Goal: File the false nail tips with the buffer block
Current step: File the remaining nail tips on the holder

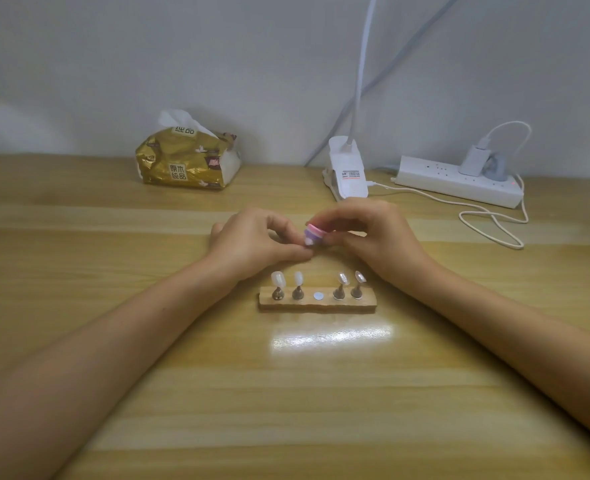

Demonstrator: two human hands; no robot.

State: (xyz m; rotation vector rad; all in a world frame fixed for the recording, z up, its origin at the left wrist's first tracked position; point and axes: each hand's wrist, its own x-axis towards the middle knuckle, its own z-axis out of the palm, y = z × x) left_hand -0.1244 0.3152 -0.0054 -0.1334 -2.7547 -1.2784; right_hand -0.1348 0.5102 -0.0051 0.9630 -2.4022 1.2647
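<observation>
On my feed the left hand [252, 242] pinches a small pale false nail tip [308, 242] between thumb and curled fingers, just behind the stand. The right hand [373, 233] curls its fingers round a little pink, purple and white buffer block [312, 233] laid against that tip; I judge one hand steadies so the other can stroke. The oblong wooden stand [318, 305] carries four translucent tips on metal pegs [277, 279], two each side, and its middle place shows only a bare round silver disc [318, 295], probably the held tip's seat.

Wooden table [321, 410], gold tissue pack [186, 161], white lamp clamp [347, 174], power strip [460, 183], looped cable [461, 218], wooden nail-tip stand [321, 304] mid-table
</observation>
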